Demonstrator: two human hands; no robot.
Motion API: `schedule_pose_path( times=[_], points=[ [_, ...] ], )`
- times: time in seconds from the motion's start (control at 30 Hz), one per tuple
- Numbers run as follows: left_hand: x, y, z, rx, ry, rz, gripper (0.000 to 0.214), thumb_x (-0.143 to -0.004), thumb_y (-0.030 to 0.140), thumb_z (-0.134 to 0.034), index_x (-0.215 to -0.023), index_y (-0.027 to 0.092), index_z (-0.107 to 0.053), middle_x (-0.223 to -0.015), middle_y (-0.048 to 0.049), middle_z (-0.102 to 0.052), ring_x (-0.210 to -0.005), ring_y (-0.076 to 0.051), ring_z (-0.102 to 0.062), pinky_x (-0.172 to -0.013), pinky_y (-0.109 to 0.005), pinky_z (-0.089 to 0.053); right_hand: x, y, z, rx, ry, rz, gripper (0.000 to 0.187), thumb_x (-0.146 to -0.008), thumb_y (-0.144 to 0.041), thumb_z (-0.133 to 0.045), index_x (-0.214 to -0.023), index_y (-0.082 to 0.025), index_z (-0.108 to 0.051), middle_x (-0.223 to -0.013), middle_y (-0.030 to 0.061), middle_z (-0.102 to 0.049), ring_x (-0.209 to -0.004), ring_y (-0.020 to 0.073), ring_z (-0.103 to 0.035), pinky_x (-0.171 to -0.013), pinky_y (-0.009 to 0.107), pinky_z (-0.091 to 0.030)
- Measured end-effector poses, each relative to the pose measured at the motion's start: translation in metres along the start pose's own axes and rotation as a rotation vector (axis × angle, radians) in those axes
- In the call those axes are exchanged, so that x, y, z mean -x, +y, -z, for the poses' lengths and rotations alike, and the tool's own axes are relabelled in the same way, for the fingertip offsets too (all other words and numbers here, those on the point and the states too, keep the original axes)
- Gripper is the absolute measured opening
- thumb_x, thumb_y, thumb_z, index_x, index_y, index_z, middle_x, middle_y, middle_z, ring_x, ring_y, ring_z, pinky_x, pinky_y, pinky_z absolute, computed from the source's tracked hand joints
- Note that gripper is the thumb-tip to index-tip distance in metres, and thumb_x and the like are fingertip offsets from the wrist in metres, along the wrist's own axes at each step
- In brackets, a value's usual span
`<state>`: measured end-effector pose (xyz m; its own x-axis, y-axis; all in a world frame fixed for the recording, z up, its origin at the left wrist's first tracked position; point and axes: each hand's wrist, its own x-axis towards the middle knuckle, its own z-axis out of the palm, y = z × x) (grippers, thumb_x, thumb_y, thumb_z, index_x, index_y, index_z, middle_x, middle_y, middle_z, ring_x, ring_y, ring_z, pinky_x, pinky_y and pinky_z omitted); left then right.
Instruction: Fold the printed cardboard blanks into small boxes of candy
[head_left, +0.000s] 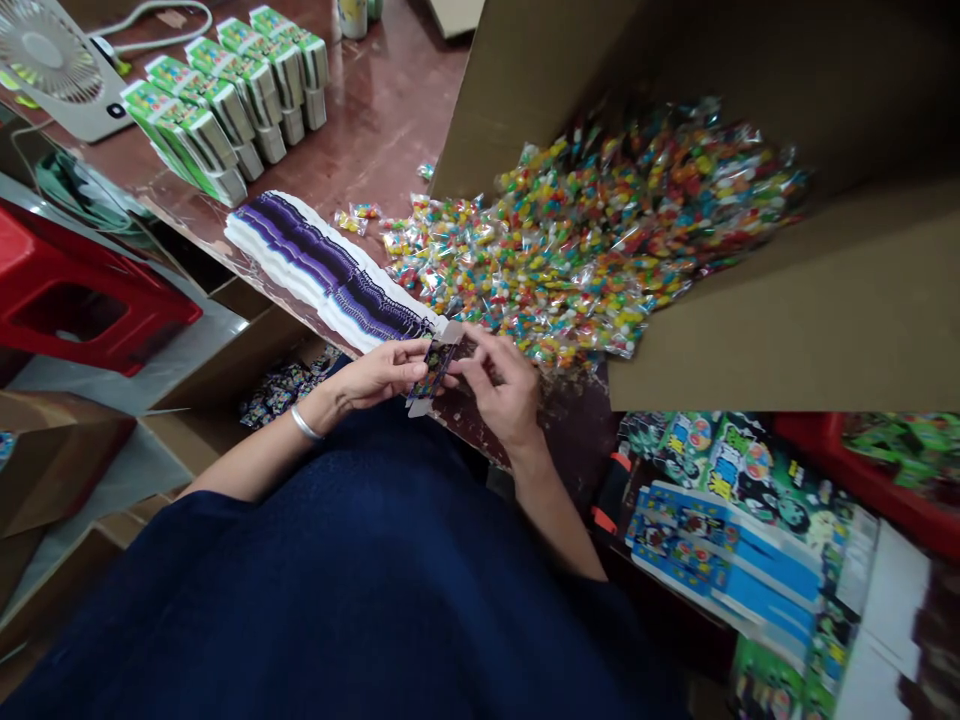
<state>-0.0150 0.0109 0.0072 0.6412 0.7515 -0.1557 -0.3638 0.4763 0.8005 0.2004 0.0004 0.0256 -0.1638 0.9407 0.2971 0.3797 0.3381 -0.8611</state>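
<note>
Both my hands hold one small printed carton (435,372) at the table's near edge, above my dark blue lap. My left hand (382,375), with a silver bangle on the wrist, pinches its left side. My right hand (499,385) grips its right side with fingers curled. A fanned stack of flat purple-and-white carton blanks (322,270) lies just left of my hands. A heap of small clear packets of coloured candy (585,240) spills from a tipped cardboard box (787,310) onto the table right behind my hands.
Rows of green-and-white finished boxes (225,100) stand at the back left beside a small white fan (52,60). A red plastic stool (82,300) is at the left. Open cardboard boxes sit below the table; printed blue and green packaging (735,540) lies at the lower right.
</note>
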Motion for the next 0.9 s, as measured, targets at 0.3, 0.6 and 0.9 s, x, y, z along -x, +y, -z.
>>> schedule_pose_path(
  times=[0.3,0.6,0.9],
  points=[
    [0.004,0.005,-0.003,-0.184,0.074,0.042,0.04,-0.073,0.042,-0.094,-0.098,0.013,-0.081,-0.084,-0.0042,-0.078,-0.074,-0.014,-0.067,-0.07,-0.024,-0.053,-0.005,0.005,0.007,-0.242,-0.286,-0.191,0.036,-0.085,-0.053,-0.082,-0.086,-0.024,-0.061,-0.06,-0.0082,-0.055,-0.05,0.0099,-0.049,-0.052,0.025,-0.039],
    [-0.006,-0.017,-0.013,-0.196,0.569,-0.238,0.037,-0.074,0.045,-0.092,-0.088,0.015,-0.076,-0.078,-0.0009,-0.073,-0.066,-0.012,-0.065,-0.066,-0.024,-0.057,0.009,0.012,-0.035,-0.228,0.079,-0.262,0.032,-0.092,-0.055,-0.073,-0.092,-0.024,-0.07,-0.079,-0.0019,-0.069,-0.069,0.015,-0.063,-0.068,0.029,-0.054],
    [-0.005,-0.029,-0.01,-0.467,0.602,-0.507,0.063,-0.083,0.028,-0.086,-0.141,0.029,-0.061,-0.11,-0.0018,-0.068,-0.067,-0.008,-0.067,-0.063,-0.022,-0.061,0.007,0.029,-0.054,-0.228,0.277,-0.131,0.038,-0.096,-0.051,-0.069,-0.127,-0.03,-0.07,-0.093,0.0011,-0.072,-0.078,0.0168,-0.067,-0.074,0.031,-0.059]
  ],
)
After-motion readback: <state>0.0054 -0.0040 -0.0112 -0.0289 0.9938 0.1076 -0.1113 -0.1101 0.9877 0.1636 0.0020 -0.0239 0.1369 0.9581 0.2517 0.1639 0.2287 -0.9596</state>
